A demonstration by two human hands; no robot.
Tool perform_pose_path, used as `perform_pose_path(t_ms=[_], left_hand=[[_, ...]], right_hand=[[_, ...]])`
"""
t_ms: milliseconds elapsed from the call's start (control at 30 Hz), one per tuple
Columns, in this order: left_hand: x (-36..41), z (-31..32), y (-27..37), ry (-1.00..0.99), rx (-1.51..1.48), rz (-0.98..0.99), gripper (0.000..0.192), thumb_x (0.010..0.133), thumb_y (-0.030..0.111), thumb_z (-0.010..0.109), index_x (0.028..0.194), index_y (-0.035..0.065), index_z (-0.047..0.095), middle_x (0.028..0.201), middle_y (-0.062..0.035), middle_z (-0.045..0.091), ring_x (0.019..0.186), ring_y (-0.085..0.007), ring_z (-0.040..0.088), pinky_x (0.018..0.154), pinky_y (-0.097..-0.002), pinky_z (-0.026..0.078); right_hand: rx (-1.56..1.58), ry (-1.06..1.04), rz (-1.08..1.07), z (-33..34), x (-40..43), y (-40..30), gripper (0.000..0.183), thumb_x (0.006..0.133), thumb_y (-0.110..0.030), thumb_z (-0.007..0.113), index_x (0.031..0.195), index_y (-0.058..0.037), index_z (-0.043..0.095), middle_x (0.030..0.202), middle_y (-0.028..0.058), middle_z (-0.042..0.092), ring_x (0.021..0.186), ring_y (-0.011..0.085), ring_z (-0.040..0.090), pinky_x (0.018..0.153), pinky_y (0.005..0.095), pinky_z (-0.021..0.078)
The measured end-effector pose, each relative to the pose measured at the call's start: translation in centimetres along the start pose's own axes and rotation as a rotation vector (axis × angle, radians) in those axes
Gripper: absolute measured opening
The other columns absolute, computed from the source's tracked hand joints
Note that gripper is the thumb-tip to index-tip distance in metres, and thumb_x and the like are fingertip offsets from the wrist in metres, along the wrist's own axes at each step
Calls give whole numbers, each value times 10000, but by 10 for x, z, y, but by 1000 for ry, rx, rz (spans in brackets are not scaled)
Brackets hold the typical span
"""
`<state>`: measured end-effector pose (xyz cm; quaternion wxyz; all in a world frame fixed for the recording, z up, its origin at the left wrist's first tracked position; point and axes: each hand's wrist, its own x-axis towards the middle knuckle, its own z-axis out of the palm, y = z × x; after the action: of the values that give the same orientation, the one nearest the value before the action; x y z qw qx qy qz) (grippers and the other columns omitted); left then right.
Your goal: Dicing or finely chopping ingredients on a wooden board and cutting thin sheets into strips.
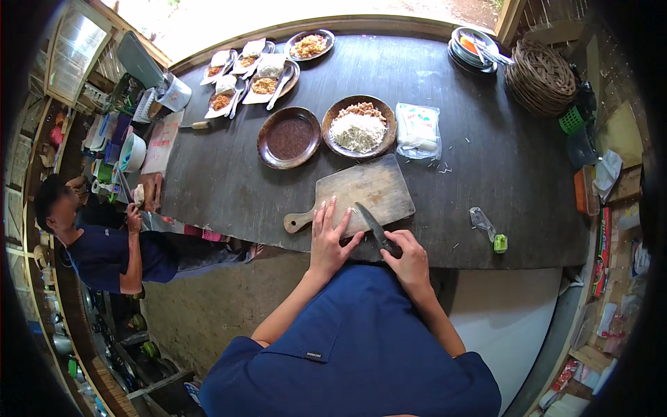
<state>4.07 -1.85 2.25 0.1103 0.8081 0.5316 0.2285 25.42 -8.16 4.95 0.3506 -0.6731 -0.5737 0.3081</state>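
Observation:
A wooden cutting board (pixel 383 182) with a handle lies at the near edge of the dark table. My left hand (pixel 332 234) rests on it, fingers spread, with a few small pale shreds beside the fingertips. In my right hand (pixel 409 255) is the handle of a kitchen knife (pixel 371 220), its blade over the board. Beyond the board, a brown plate (pixel 358 125) holds pale shreds and reddish-brown pieces. Left of it sits a brown plate (pixel 289 137) without food, and on its right a clear plastic packet (pixel 418 130) of white contents.
Several plates of food (pixel 264 86) stand at the back left. Stacked plates with cutlery (pixel 471 52) and woven wicker plates (pixel 542 78) are at the back right. A green-capped item (pixel 500 243) lies near the right front. Another person (pixel 120 255) stands at the left holding a knife.

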Motion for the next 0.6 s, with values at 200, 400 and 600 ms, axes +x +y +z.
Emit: perform_pose_path(t_ms=[200, 400, 600], left_hand=[[-4, 5, -1, 15, 36, -32, 699, 952, 490, 720, 1472, 36, 608, 1699, -214, 313, 1545, -445, 283, 1277, -555, 215], [-2, 4, -1, -15, 48, -4, 731, 986, 494, 674, 1522, 14, 544, 1710, -211, 289, 1566, -446, 242, 1288, -551, 183], [0, 1, -9, 142, -114, -79, 542, 1001, 357, 697, 1433, 35, 629, 1631, -176, 430, 1538, -408, 326, 1276, -550, 232]], right_hand=[[38, -120, -22, 4, 1, -7, 416, 851, -160, 819, 1251, -93, 730, 1219, 90, 689, 1083, 333, 708, 909, 427, 569], [127, -179, 10, 4, 9, 1, 428, 837, -130, 829, 1251, -67, 743, 1151, 118, 716, 1024, 280, 728, 899, 372, 571], [409, -318, 198, -14, 29, 2, 452, 849, -158, 861, 1270, -42, 749, 1089, 89, 760, 904, 164, 705, 828, 302, 567]])
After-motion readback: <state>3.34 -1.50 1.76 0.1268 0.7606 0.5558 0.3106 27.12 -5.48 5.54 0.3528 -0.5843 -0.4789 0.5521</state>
